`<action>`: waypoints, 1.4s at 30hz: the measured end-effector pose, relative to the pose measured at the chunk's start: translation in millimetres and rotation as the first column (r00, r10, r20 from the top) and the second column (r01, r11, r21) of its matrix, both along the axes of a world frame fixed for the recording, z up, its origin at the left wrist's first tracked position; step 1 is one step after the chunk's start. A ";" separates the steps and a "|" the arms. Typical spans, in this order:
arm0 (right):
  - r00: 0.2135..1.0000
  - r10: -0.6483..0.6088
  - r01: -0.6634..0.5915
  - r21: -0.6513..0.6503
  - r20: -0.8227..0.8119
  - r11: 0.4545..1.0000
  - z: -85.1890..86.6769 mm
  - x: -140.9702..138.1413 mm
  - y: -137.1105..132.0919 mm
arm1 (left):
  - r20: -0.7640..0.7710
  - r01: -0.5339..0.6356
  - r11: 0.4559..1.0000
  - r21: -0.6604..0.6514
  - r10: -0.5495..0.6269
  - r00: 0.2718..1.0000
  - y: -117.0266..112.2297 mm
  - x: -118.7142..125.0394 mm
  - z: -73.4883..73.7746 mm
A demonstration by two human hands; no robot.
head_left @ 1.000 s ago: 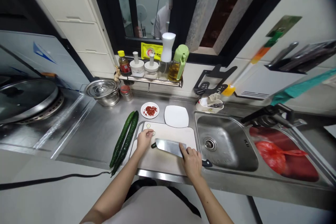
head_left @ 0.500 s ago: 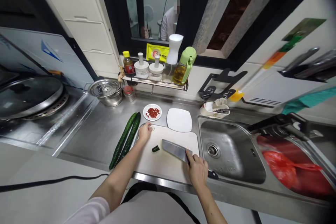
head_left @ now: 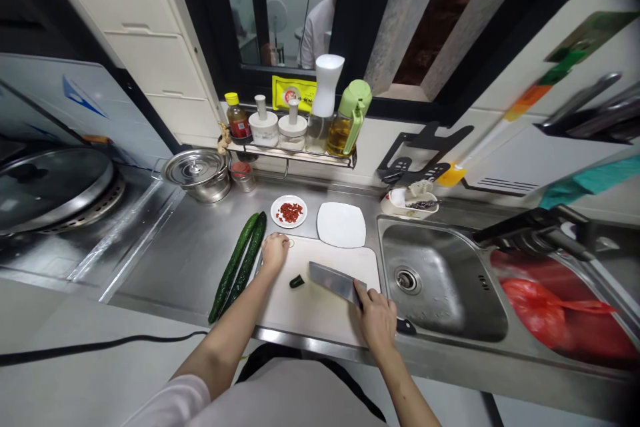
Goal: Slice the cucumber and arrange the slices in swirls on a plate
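On the pale cutting board (head_left: 320, 320) lies a short dark green cucumber end (head_left: 297, 281). My right hand (head_left: 379, 320) is wrapped round the black handle of a cleaver (head_left: 333, 280), its blade lying low over the board and pointing left. My left hand (head_left: 275, 252) grips the board's far left corner with curled fingers, beside a small ring-shaped mark. Two whole cucumbers (head_left: 234, 265) lie side by side just left of the board. Beyond it stand a small plate of chopped red pieces (head_left: 290, 212) and a white square plate (head_left: 341, 224).
A steel sink (head_left: 440, 280) is at the right, with a red plastic bag (head_left: 535, 313) in the basin beyond. A lidded pot (head_left: 197, 177) and a covered wok (head_left: 55, 180) stand left. Above the counter, a rack (head_left: 300, 155) holds seasoning jars and an oil bottle (head_left: 345, 123).
The view has shifted slightly. Both hands, the cleaver and the cucumber end keep their places on the board.
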State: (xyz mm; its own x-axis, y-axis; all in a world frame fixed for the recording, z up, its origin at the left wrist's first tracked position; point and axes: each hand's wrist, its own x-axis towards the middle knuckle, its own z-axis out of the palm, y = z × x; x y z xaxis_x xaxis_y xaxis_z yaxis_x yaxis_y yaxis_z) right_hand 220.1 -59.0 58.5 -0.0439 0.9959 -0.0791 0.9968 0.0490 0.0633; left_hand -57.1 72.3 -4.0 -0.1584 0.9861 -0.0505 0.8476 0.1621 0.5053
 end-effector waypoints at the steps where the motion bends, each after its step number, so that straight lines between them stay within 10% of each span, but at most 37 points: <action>1: 1.000 -0.001 0.001 -0.002 -0.005 1.000 -0.3 -0.7 0.7 | -0.009 0.012 1.000 0.001 -0.012 1.000 -0.4 0.3 0.5; 11: 0.978 -0.116 0.109 -0.049 -0.174 0.993 2.3 -6.6 2.1 | 0.233 -0.200 0.976 0.087 0.175 0.957 -5.4 -6.3 0.0; 17: 0.893 -0.222 0.211 -0.071 -0.391 0.975 -0.2 -10.3 3.1 | 0.403 -0.315 0.933 0.175 0.224 0.888 -46.4 -9.3 7.5; 27: 0.768 -0.314 0.269 -0.165 -0.558 0.949 -7.4 -21.1 0.1 | 0.319 -0.039 0.965 0.259 -0.047 0.947 -130.2 7.5 -7.7; 42: 0.960 -0.017 -0.109 -0.429 -0.280 0.897 19.6 -63.4 -3.4 | 0.230 0.195 0.927 0.321 -0.275 0.933 -121.1 15.0 -28.0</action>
State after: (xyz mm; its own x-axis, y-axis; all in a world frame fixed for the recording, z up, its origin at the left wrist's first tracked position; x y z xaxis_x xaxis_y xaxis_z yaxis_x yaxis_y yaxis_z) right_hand 156.6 -62.3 78.0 -0.1715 0.8590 -0.4824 0.9677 0.0551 -0.2460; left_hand -42.1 -48.8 -32.0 0.0591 0.9706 0.2332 0.6705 -0.2117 0.7110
